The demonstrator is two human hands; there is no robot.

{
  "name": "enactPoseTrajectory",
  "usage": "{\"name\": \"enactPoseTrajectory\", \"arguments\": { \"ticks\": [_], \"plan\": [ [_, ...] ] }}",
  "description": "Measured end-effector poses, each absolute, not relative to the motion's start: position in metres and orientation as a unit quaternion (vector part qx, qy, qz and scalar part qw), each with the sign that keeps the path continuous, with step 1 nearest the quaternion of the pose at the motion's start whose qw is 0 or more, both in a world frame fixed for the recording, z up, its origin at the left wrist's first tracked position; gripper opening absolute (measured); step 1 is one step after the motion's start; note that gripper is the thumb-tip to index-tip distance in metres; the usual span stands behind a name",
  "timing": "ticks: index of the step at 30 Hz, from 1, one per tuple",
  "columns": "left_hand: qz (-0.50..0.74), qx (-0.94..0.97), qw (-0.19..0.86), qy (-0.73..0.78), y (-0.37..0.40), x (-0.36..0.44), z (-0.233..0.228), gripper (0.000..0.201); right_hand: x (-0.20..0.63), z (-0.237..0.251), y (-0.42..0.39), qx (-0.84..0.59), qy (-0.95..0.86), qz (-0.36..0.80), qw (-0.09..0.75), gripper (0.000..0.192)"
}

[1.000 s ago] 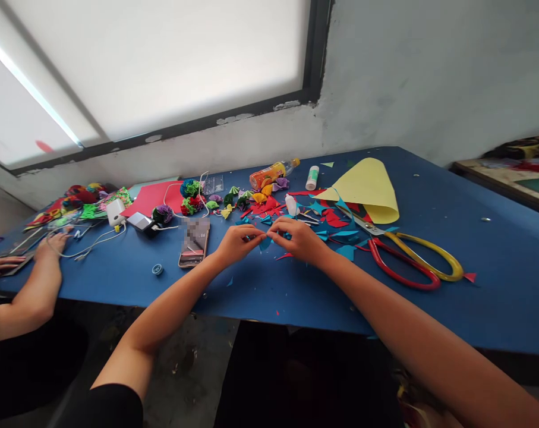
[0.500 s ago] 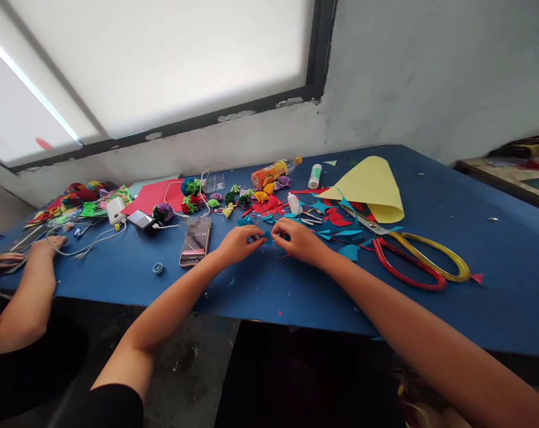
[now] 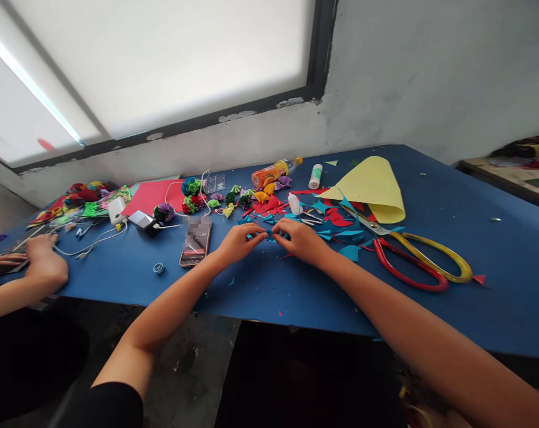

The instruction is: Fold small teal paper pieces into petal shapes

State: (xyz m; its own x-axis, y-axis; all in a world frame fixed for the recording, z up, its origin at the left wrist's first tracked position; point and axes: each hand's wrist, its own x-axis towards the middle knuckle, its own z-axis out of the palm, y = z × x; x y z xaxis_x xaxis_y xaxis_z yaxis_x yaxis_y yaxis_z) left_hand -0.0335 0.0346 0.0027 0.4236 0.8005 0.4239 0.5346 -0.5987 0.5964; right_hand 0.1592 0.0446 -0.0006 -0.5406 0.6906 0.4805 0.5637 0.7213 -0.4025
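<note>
My left hand and my right hand meet above the blue table, fingertips almost touching. Between them they pinch a small piece of blue paper, mostly covered by my fingers. Just beyond my hands lie folded blue paper pieces, red paper scraps and a small white glue bottle. Large scissors with one red and one yellow handle rest to the right of my right hand. A phone lies left of my left hand.
A rolled yellow paper sheet, an orange drink bottle and a white tube stand or lie farther back. A blue cap sits near the front. At the far left another person's hand rests on the table beside cables.
My fingers have closed in around the blue paper, so less of it shows. At the left, the other person's forearm has shifted and bent at the wrist.
</note>
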Motion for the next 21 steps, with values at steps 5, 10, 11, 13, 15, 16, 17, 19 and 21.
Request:
{"name": "enactPoseTrajectory", "arguments": {
  "ticks": [5, 10, 11, 13, 15, 16, 17, 19, 21],
  "plan": [
    [0.355, 0.833, 0.180, 0.384, 0.0353, -0.0356, 0.0043, 0.021, 0.1605, 0.0007, 0.0437, -0.361, -0.882, 0.071, 0.295, 0.011],
    [0.344, 0.850, 0.171, 0.361, 0.0374, -0.0359, 0.0009, 0.021, 0.1614, 0.0021, 0.0433, -0.361, -0.887, 0.053, 0.282, 0.012],
    [0.343, 0.851, 0.172, 0.357, 0.0379, -0.0359, 0.0000, 0.022, 0.1616, 0.0019, 0.0434, -0.361, -0.888, 0.051, 0.281, 0.012],
    [0.339, 0.855, 0.178, 0.350, 0.0387, -0.0359, -0.0013, 0.022, 0.1620, 0.0013, 0.0438, -0.362, -0.888, 0.049, 0.280, 0.012],
    [0.335, 0.858, 0.181, 0.345, 0.0391, -0.0360, -0.0017, 0.023, 0.1623, 0.0005, 0.0444, -0.361, -0.889, 0.049, 0.278, 0.012],
    [0.334, 0.859, 0.181, 0.342, 0.0392, -0.0361, -0.0017, 0.023, 0.1623, 0.0001, 0.0447, -0.360, -0.889, 0.049, 0.277, 0.012],
    [0.335, 0.861, 0.181, 0.339, 0.0392, -0.0361, -0.0016, 0.023, 0.1624, -0.0003, 0.0449, -0.359, -0.890, 0.050, 0.276, 0.011],
    [0.335, 0.862, 0.182, 0.335, 0.0389, -0.0362, -0.0011, 0.023, 0.1622, -0.0007, 0.0452, -0.356, -0.892, 0.051, 0.273, 0.011],
    [0.334, 0.861, 0.179, 0.339, 0.0385, -0.0362, -0.0005, 0.024, 0.1620, -0.0006, 0.0450, -0.353, -0.894, 0.050, 0.272, 0.010]
  ]
}}
